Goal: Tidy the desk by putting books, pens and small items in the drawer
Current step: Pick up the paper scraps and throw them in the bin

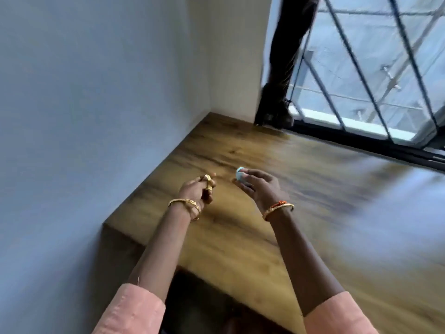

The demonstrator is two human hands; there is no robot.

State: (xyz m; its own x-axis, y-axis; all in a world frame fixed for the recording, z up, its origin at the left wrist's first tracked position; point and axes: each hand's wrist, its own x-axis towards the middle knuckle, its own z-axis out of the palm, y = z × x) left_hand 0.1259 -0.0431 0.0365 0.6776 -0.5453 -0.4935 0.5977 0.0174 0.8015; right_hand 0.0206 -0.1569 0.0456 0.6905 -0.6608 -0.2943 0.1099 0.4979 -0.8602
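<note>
My right hand (258, 186) pinches a small pale blue-white object (240, 174) above the wooden desk (313, 201). My left hand (196, 190) hovers over the desk's left part with its fingers curled; a gold ring shows on one finger, and I cannot tell whether anything small lies inside the fist. Both wrists carry gold bangles. The frame is blurred by motion. No drawer, book or pen is in view.
A pale wall (96, 104) borders the desk on the left. A window with a dark metal grille (373, 80) and a dark frame runs along the far right edge. A dark gap (199, 307) lies under the desk's front edge.
</note>
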